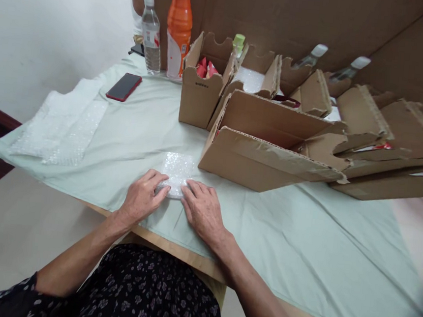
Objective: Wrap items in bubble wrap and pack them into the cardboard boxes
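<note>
A small piece of bubble wrap [178,168] lies on the pale green cloth [144,123] near the table's front edge, its near end folded or layered. My left hand [143,195] grips its left side, with thumb and fingers near the near corner. On the right side, my right hand [204,208] rests with its fingertips on the wrap's edge, the fingers close together and pressing down. Whether anything is inside the wrap cannot be made out.
Open cardboard boxes [252,159] stand right of the wrap and behind it. More bubble wrap [61,120] lies at the left, near a phone [124,87]. A clear bottle [151,40] and an orange bottle [179,27] stand at the back.
</note>
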### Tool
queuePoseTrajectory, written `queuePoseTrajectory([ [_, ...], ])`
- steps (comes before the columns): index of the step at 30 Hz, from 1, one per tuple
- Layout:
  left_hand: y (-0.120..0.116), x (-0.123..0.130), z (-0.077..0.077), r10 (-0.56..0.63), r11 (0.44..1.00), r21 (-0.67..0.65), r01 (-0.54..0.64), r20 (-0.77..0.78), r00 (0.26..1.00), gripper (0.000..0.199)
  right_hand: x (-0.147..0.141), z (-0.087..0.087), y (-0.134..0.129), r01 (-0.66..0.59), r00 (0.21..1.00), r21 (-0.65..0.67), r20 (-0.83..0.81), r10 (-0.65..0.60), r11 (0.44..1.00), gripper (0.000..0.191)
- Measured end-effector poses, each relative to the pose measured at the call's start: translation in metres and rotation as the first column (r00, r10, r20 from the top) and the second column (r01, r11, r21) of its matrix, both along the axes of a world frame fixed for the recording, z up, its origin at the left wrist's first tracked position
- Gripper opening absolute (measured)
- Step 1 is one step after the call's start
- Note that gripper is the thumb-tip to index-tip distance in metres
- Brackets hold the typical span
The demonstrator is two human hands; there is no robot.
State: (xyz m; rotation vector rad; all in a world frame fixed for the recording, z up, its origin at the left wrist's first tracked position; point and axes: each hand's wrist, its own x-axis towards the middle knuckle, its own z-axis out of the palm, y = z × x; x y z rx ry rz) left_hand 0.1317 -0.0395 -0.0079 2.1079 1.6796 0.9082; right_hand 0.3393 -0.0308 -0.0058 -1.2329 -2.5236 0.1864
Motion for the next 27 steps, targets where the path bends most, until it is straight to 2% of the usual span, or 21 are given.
queuePoseTrajectory([
  [4, -0.002, 0.001, 0.003, 0.037, 0.999, -0.023, -0.035, 0.138, 0.990, 0.028, 0.003, 0.002, 0.007, -0.009, 0.999, -0.018, -0.047, 0.009, 1.000, 0.026],
  [7, -0.006, 0.000, 0.005, 0.115, 0.992, -0.081, -0.093, 0.341, 0.933, 0.047, 0.006, 0.004, 0.010, 0.066, 0.977, -0.138, -0.193, -0.092, 0.988, 0.025],
  [9, -0.009, -0.001, 0.006, 0.189, 0.975, -0.198, -0.097, 0.524, 0.830, 0.064, 0.008, 0.006, 0.011, 0.092, 0.928, -0.291, -0.322, -0.188, 0.952, 0.024],
  [11, -0.011, 0.002, 0.009, 0.261, 0.939, -0.342, -0.020, 0.675, 0.690, 0.073, 0.009, 0.010, 0.011, 0.053, 0.858, -0.451, -0.436, -0.272, 0.891, 0.023],
  [13, -0.011, 0.006, 0.011, 0.302, 0.894, -0.433, 0.117, 0.774, 0.556, 0.070, 0.008, 0.013, 0.010, -0.042, 0.782, -0.565, -0.532, -0.325, 0.824, 0.024],
  [15, -0.008, 0.013, 0.012, 0.317, 0.856, -0.455, 0.246, 0.838, 0.444, 0.059, 0.007, 0.016, 0.008, -0.143, 0.718, -0.631, -0.596, -0.359, 0.762, 0.026],
  [17, -0.004, 0.019, 0.012, 0.334, 0.830, -0.458, 0.318, 0.865, 0.374, 0.050, 0.007, 0.018, 0.006, -0.222, 0.699, -0.689, -0.606, -0.380, 0.690, 0.027],
  [19, 0.000, 0.022, 0.010, 0.352, 0.819, -0.472, 0.325, 0.862, 0.364, 0.048, 0.010, 0.019, 0.005, -0.226, 0.720, -0.721, -0.577, -0.386, 0.655, 0.027],
  [20, 0.001, 0.023, 0.009, 0.350, 0.823, -0.474, 0.313, 0.857, 0.377, 0.048, 0.013, 0.019, 0.005, -0.186, 0.731, -0.717, -0.558, -0.393, 0.672, 0.025],
  [22, 0.001, 0.024, 0.009, 0.316, 0.840, -0.458, 0.291, 0.849, 0.423, 0.050, 0.022, 0.020, 0.007, -0.045, 0.727, -0.661, -0.536, -0.430, 0.749, 0.024],
  [24, -0.001, 0.025, 0.013, 0.255, 0.855, -0.430, 0.290, 0.835, 0.487, 0.049, 0.032, 0.021, 0.011, 0.039, 0.696, -0.613, -0.550, -0.462, 0.789, 0.038],
  [25, -0.002, 0.026, 0.017, 0.216, 0.856, -0.419, 0.304, 0.822, 0.527, 0.047, 0.036, 0.022, 0.013, 0.015, 0.683, -0.624, -0.565, -0.463, 0.782, 0.048],
  [27, -0.005, 0.031, 0.027, 0.105, 0.843, -0.401, 0.359, 0.777, 0.621, 0.042, 0.043, 0.025, 0.015, -0.140, 0.670, -0.683, -0.598, -0.439, 0.717, 0.062],
])
